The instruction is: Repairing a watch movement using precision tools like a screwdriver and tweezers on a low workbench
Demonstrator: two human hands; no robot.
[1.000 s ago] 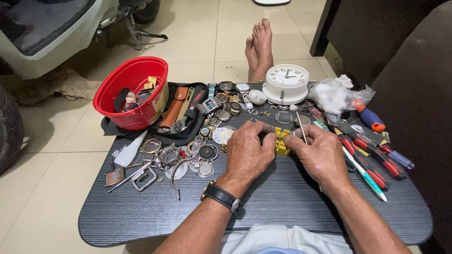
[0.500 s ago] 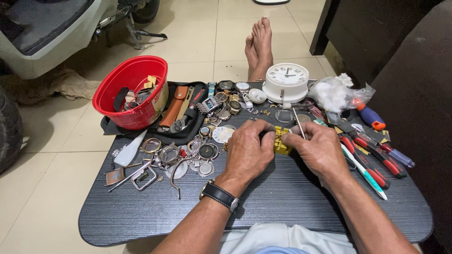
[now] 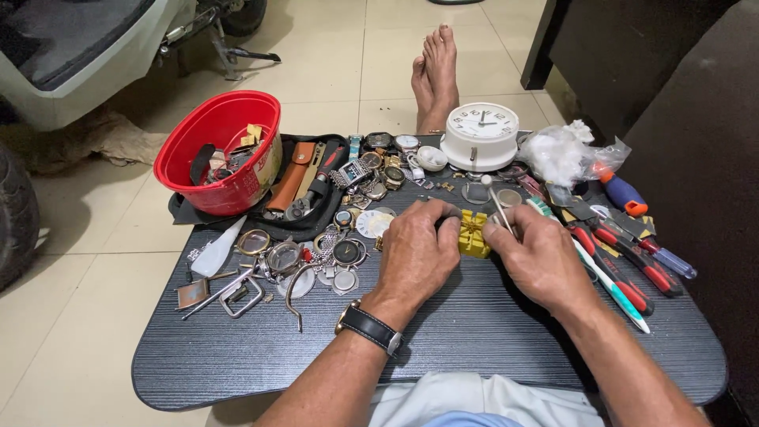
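Observation:
A small yellow block-shaped holder (image 3: 473, 235) sits on the dark low table (image 3: 237, 364) between my two hands. My left hand (image 3: 417, 251), with a black-strapped watch on the wrist, rests on the table and presses against the block's left side. My right hand (image 3: 540, 255) touches its right side and pinches a thin metal tool (image 3: 498, 202) that points up and away. What lies in the block under my fingers is hidden.
A red bowl (image 3: 220, 150) of parts stands at the back left, by a black pouch with a brown case (image 3: 290, 187). Several watches and cases (image 3: 332, 253) lie left of my hands. A white clock (image 3: 479, 136), a plastic bag (image 3: 565, 154) and screwdrivers (image 3: 632, 253) are at the right. Bare feet (image 3: 435, 75) rest beyond.
Both hands stay on the yellow block; the thin tool in my right hand has tilted slightly. Nothing else has moved.

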